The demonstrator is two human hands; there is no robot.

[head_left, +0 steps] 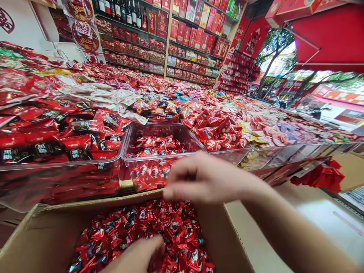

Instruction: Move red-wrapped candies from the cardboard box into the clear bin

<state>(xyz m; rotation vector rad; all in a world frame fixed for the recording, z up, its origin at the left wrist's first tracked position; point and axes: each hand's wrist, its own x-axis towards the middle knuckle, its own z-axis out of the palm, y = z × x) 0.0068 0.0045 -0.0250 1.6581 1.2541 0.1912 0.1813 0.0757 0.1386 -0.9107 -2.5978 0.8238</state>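
Observation:
Red foil-wrapped candies [170, 223] fill the bottom of an open cardboard box [51, 220] right in front of me. My left hand [139, 254] is low over them at the lower edge, only its back and thumb showing; its other fingers are hidden. Above the box's far rim is my right hand [201, 178], blurred, with fingers curved and a gap between them and the thumb. No candy shows in it. Just behind it stands a clear plastic bin [126, 155], partly filled with small red-wrapped candies [156, 144]. My right hand covers part of the bin's front wall.
Left of the bin, another clear bin holds black-and-red packets [42, 146]. Heaped red packets [222, 131] lie to its right, with more sweets behind. Shelves [167, 38] with boxes and bottles line the back. A red bag [321, 174] hangs at the right.

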